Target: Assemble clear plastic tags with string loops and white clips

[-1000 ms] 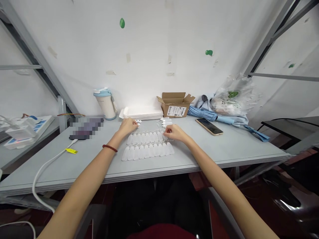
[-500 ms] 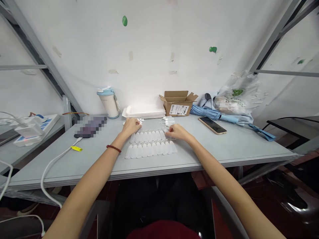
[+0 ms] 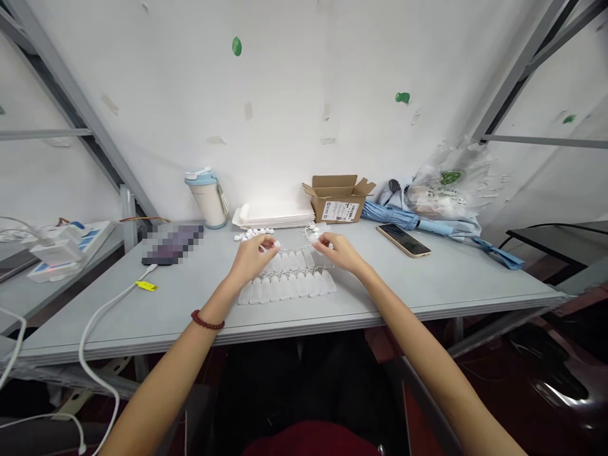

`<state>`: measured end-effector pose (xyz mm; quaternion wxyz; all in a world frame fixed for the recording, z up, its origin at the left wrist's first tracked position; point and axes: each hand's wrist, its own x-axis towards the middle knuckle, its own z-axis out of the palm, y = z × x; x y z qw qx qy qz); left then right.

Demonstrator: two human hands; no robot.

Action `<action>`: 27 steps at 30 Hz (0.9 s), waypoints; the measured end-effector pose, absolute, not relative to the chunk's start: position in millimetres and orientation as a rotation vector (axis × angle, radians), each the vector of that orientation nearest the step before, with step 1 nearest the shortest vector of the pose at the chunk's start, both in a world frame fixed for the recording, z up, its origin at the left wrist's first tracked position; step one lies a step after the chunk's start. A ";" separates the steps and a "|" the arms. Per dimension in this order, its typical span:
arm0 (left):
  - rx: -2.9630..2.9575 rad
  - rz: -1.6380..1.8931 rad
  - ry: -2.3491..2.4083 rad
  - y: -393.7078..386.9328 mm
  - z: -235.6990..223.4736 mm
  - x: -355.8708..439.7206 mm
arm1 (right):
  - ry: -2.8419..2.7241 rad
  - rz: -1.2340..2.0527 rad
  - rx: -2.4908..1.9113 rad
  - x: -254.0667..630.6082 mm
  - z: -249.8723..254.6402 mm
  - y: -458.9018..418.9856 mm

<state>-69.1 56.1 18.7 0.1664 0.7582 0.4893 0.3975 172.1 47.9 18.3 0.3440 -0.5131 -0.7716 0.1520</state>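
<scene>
My left hand (image 3: 254, 256) is closed in a pinch on a small white piece (image 3: 277, 244). Just beyond it lies a loose pile of similar small white pieces (image 3: 254, 234). Thumb and fingers of my right hand (image 3: 338, 249) are pinched together by a white item with thin cord; its exact shape is partly hidden. Between and below the hands, translucent white tags (image 3: 287, 286) with cords at their tops lie in two rows on the table. The left hand covers part of the farther row (image 3: 294, 259). A few more corded tags (image 3: 323, 227) lie beyond the right hand.
Behind the hands are a stack of white sheets (image 3: 278, 215) and an open cardboard box (image 3: 339, 202). A tumbler (image 3: 209, 199) and a blurred dark phone (image 3: 175, 244) are left. To the right lie another phone (image 3: 403, 240), a blue umbrella (image 3: 394, 215) and a plastic bag (image 3: 446, 190).
My left hand has come away from the pile, moving right and nearer me with a small white piece. My right hand has risen slightly from the farther row of tags.
</scene>
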 end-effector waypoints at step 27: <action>1.802 1.019 0.992 15.5 29.7 -60.2 | -1.941 1.007 -0.918 148.0 23.1 8.0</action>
